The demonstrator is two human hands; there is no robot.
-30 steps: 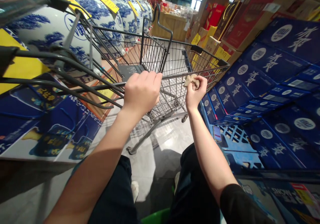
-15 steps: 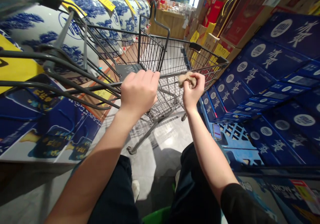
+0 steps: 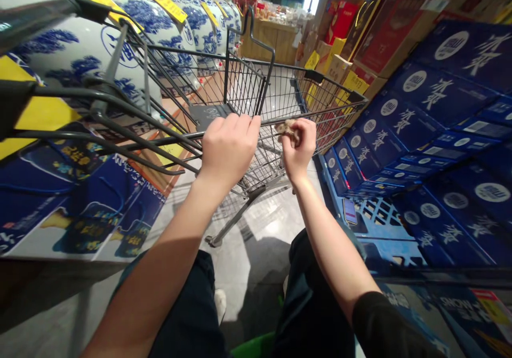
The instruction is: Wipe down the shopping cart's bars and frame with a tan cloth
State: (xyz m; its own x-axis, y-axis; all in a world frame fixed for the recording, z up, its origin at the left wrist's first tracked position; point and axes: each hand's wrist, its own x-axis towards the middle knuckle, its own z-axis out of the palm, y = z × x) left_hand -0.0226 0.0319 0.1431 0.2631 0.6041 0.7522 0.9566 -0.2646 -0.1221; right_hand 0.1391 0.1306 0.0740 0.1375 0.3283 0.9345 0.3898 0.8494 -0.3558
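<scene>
A dark wire shopping cart (image 3: pixel 288 94) stands in front of me, turned sideways. My left hand (image 3: pixel 230 147) is closed around the cart's upper side rail, knuckles up. To its right, my right hand (image 3: pixel 299 147) is closed on a crumpled tan cloth (image 3: pixel 288 128), which it presses against the same rail. The palm side of my left hand is hidden. A dark grey panel (image 3: pixel 212 113) sits inside the cart, near my left hand.
Large blue-and-white jars (image 3: pixel 160 27) with yellow tags line the left, behind blue gift boxes (image 3: pixel 96 203). Stacked blue cartons (image 3: pixel 420 91) rise at the right. A phone (image 3: pixel 349 211) lies on a blue plastic pallet (image 3: pixel 384 243). One cart wheel (image 3: pixel 213 241) rests on the tiled floor.
My right hand has slid left along the rail with the cloth, closer to my left hand. My left hand keeps its hold; the view has shifted slightly.
</scene>
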